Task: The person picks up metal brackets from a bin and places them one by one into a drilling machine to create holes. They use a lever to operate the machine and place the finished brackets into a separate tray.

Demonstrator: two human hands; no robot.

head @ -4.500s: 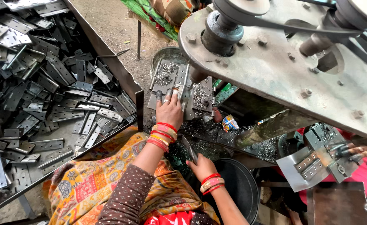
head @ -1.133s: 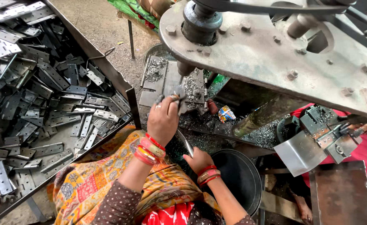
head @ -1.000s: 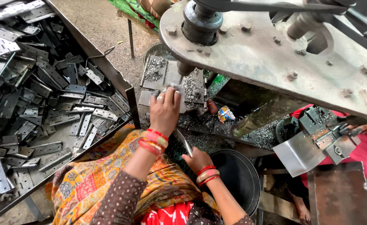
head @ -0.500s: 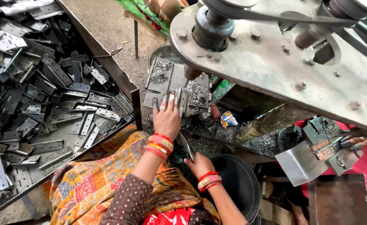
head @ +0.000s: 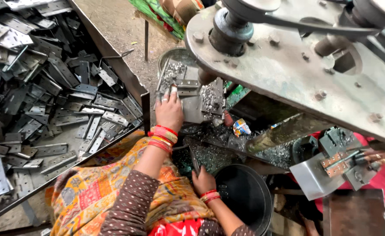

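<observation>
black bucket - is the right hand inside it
No, the right hand rests just left of the black bucket, outside its rim.

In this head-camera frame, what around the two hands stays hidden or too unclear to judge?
- Left hand, head view: fingertips blend into the grey metal press bed; a grip cannot be confirmed.
- Right hand: palm turned down beside the black round bucket; contents hidden.
- Press tooling: covered by the large grey machine plate.

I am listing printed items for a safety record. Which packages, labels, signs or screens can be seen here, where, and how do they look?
Small crumpled wrapper: on the dark machine bed, right of the left hand; blue, white, some orange.
No labels, signs or screens are visible.
</observation>
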